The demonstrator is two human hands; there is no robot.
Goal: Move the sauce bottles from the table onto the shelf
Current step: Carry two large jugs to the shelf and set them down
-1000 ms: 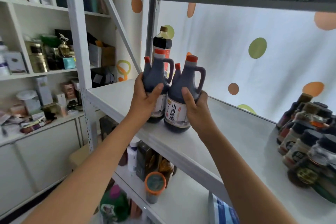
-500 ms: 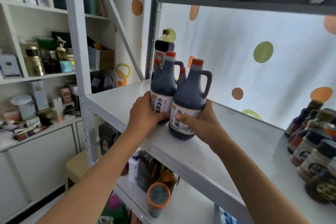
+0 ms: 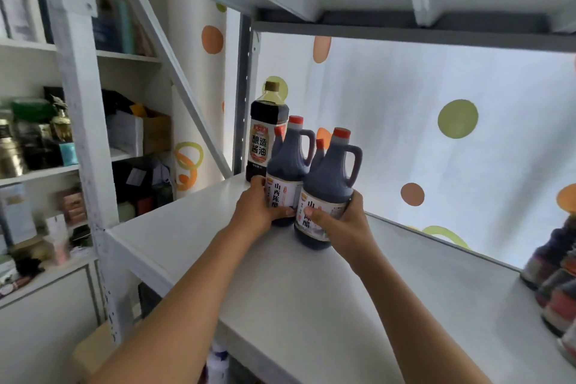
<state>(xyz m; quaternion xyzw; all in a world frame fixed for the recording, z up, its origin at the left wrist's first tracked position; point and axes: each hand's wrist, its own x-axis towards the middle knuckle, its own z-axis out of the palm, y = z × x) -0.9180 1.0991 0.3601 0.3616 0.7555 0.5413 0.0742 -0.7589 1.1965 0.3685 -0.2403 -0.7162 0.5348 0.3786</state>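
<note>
Two vinegar jugs — left hand (image 3: pixel 254 212) grips left jug (image 3: pixel 285 178), right hand (image 3: pixel 339 221) grips right jug (image 3: pixel 327 193); seat flat on shelf (image 3: pixel 193 237) before releasing.

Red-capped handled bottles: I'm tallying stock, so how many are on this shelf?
4. One in the left hand, one in the right hand, and two partly hidden behind them: and. More could be hidden.

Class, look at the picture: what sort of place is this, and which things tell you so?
Probably a storeroom or pantry: a white metal shelf holding vinegar jugs, a soy sauce bottle, and cluttered side shelves of boxes and jars.
</note>
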